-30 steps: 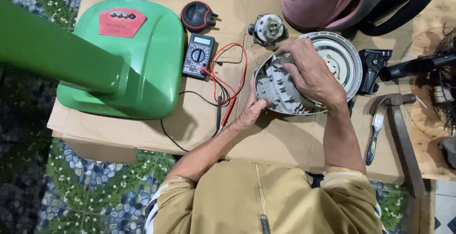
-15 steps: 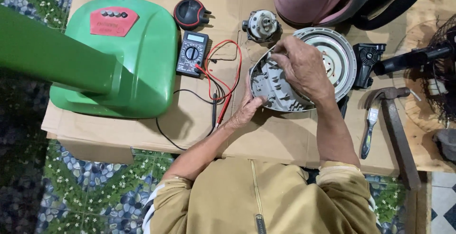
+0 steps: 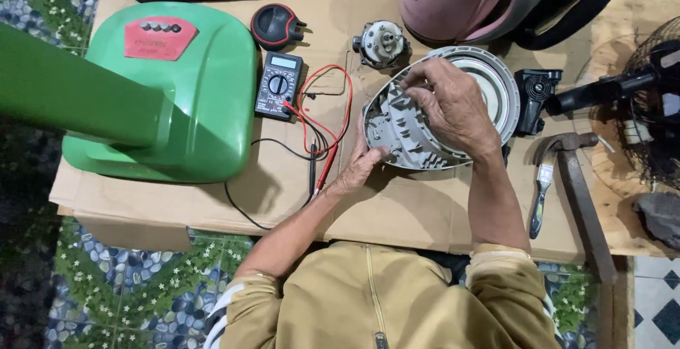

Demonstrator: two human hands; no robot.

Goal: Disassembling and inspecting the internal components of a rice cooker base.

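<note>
So here's the setup: a grey ribbed plastic housing point(image 3: 407, 126), round-ish, lies on the cardboard-covered worktop point(image 3: 397, 207) right in front of the person. The left hand point(image 3: 358, 168) props it at the near-left edge, fingers curled up against the rim with the thumb on the outside, so it's bracing more than gripping. The right hand point(image 3: 453, 104) is draped over the top of the housing, fingers bunched and pressing down into the ribs near the upper edge. Can't tell if there's a screw or clip pinched under the fingertips, they cover that spot.

Around it: a black multimeter point(image 3: 278, 85) just left, with its red and black leads point(image 3: 322, 119) looping right up to the housing's left edge. A small motor point(image 3: 382, 43) sits just above it, a green fan base point(image 3: 170, 94) far left, a hammer point(image 3: 570, 179) and a small brush point(image 3: 542, 189) off to the right.

What I'd worry about: the housing looks propped on its edge rather than flat, so a hard push from the right hand could make it skid off the left palm. Those thin ribs look easy to snap. Also the leads are close enough to snag, and a tug would drag the meter along.
</note>
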